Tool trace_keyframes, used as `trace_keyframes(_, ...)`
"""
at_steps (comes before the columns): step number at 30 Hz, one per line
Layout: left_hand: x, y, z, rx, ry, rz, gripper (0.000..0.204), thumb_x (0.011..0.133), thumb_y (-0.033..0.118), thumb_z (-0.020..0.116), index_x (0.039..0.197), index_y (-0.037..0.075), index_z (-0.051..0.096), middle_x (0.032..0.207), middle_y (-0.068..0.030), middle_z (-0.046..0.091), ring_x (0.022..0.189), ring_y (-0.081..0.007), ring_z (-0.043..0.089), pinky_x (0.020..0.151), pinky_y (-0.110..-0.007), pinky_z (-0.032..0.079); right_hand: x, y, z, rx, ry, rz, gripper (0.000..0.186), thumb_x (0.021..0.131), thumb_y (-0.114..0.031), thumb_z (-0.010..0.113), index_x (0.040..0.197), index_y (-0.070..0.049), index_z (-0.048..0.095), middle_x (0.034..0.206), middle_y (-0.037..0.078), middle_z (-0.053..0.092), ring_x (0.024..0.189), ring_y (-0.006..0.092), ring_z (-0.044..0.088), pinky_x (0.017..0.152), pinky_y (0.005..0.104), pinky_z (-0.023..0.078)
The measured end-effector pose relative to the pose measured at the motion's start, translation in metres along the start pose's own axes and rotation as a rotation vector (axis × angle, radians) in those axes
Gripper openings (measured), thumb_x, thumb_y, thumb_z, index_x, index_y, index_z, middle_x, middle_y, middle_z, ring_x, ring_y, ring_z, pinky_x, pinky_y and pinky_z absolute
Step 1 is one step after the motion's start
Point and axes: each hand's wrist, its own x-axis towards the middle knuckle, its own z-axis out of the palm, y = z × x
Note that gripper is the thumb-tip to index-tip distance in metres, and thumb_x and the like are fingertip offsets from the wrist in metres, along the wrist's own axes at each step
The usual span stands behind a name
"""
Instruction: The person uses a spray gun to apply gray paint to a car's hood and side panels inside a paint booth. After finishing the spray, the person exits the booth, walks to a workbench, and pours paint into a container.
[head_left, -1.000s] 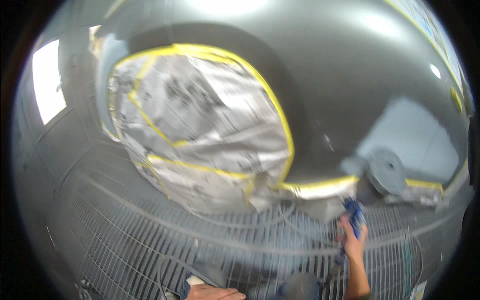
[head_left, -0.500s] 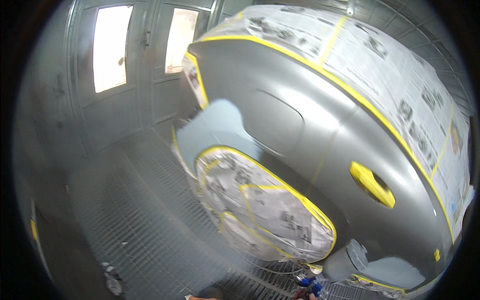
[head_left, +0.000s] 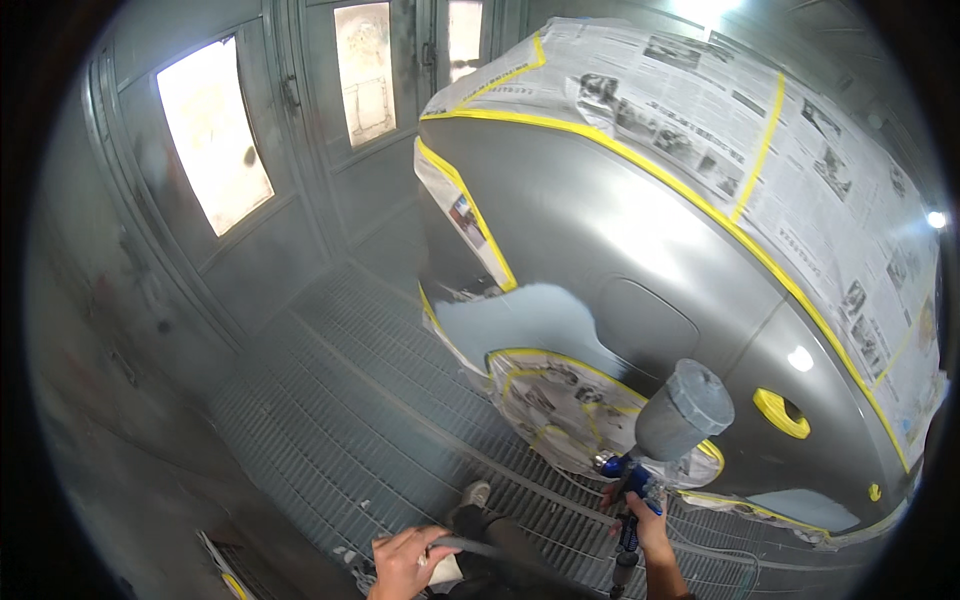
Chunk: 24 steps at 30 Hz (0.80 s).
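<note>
"Gripping what, that right hand (head_left: 650, 518)?"
"The spray gun (head_left: 645, 478), now in front of the papered wheel (head_left: 560, 400); earlier, just past its lower corner"
"And the left hand (head_left: 402, 560)?"
"Curled around a hose (head_left: 465, 545)"

The head camera, left of a side-by-side pair, looks down and ahead from the person's head through a wide fisheye lens, its dark rim rounding the view. The left hand (head_left: 402, 562) and right hand (head_left: 650, 522) sit near, low in view; the masked car (head_left: 545, 190) stands close on the right, the windowed wall (head_left: 312, 150) far left.
</note>
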Motion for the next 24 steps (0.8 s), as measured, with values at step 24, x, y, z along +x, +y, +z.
trace_keyframes(24,0.477,-0.366,-0.161,-0.246,0.109,0.302,0.025,0.071,0.015,0.084,0.087,0.000,0.072,0.077,-0.0112,0.072,0.062,-0.0207,0.070,0.055,-0.027,0.052,0.300,-0.061,0.434,-0.098,0.462,-0.350,0.028,0.089,-0.012,0.063,0.111,0.005,0.063,0.097,0.013,0.067,0.085,0.0195,0.066,0.045,0.0288,0.056)
